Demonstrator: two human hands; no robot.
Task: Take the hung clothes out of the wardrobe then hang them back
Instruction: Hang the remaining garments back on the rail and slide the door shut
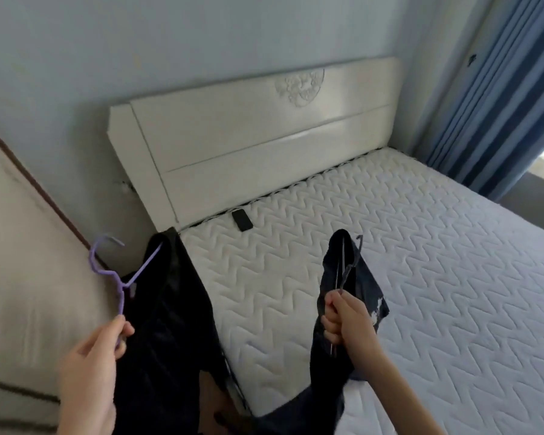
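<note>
A: Status?

B: Judging from the view, both pieces are out of the wardrobe and you're facing the bed. The take-out half looks done for these two. Hang-back not yet begun. The rail isn't in view, so I can't say if more hangs there.

A: Hands?

B: Your left hand [88, 365] pinches the end of one arm of the purple hanger [120, 277], thumb against curled fingers. The black garment [167, 309] hangs off it beside the mattress [421, 277] corner and runs past the bottom edge. Your right hand [346, 321] is a fist clenched round the dark hanger [346, 271] plus a bunch of the navy garment [366, 287], held over the mattress. Can't tell if the cloth touches it.

A: Materials?

B: Purple hanger: thin rod, looks coated, hook blurred. Dark hanger: thin wire, small hook. Black garment: smooth, slight sheen, limp. Navy one: soft, crumpled, white print on one fold. Mattress: bare, white, zigzag quilting. Headboard [248, 136]: glossy cream panels, round carved relief. Black phone [242, 220] lies flat on the mattress near it. Blue pleated curtain [490, 89] to the right. Pale panel [19, 246] with a dark edge on the left, maybe the wardrobe door, can't confirm.

A: Remaining?

B: Turn back and hook both on the rail. The navy one is bunched in your fist, so it may slip off its hanger.
</note>
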